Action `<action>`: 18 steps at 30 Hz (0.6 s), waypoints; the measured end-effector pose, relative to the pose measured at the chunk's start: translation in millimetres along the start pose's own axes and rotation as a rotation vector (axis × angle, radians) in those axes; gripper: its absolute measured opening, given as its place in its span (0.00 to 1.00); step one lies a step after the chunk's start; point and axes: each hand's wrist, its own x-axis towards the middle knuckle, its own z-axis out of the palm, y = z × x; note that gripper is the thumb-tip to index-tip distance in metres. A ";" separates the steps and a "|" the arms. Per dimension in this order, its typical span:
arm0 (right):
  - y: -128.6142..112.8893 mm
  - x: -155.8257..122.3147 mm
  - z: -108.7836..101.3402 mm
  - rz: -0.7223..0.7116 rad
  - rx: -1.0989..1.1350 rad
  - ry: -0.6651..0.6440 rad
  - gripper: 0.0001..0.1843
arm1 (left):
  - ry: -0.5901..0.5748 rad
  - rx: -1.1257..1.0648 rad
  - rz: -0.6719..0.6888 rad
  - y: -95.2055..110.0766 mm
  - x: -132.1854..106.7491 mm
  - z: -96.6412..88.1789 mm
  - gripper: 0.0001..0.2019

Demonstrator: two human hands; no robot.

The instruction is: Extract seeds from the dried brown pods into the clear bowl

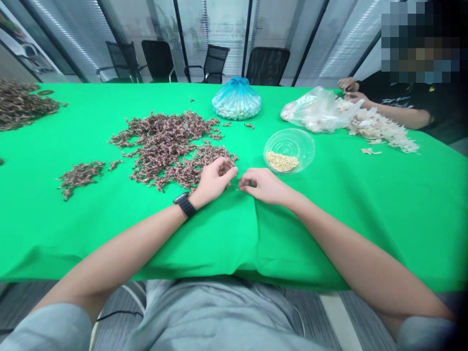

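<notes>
- Nearest, both forearms rest on the green tablecloth (365, 229), a black watch (185, 205) on the left wrist.
- Left hand (214, 181): curled, fingertips pinched together, whatever they hold hidden.
- Right hand (263, 186): also curled, just beside the left, a thin sliver (237, 189) at its fingertips, too small to identify.
- Touching the left hand, a heap of twisted reddish-brown pieces (168, 151) spreads mid-table; more lie toward the left edge (20, 105).
- Right of the hands, a clear plastic bowl (305, 146) holds pale grains (277, 161).
- Toward the far edge, a blue-tinted bag (236, 100) holds pale contents, hard to make out.
- Far right, a co-worker's hands (351, 90) sit by a clear plastic bag (318, 111) and whitish papery pieces (380, 130).
</notes>
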 end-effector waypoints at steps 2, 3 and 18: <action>-1.2 0.2 0.4 -0.003 -0.017 -0.007 0.05 | -0.001 0.004 0.005 0.0 -0.1 0.0 0.10; -2.3 0.1 0.4 0.000 -0.023 -0.011 0.05 | -0.002 0.006 0.005 0.1 -0.2 0.0 0.10; -2.3 -0.9 1.2 0.014 -0.012 -0.021 0.09 | -0.004 0.008 -0.002 0.6 -0.1 0.2 0.09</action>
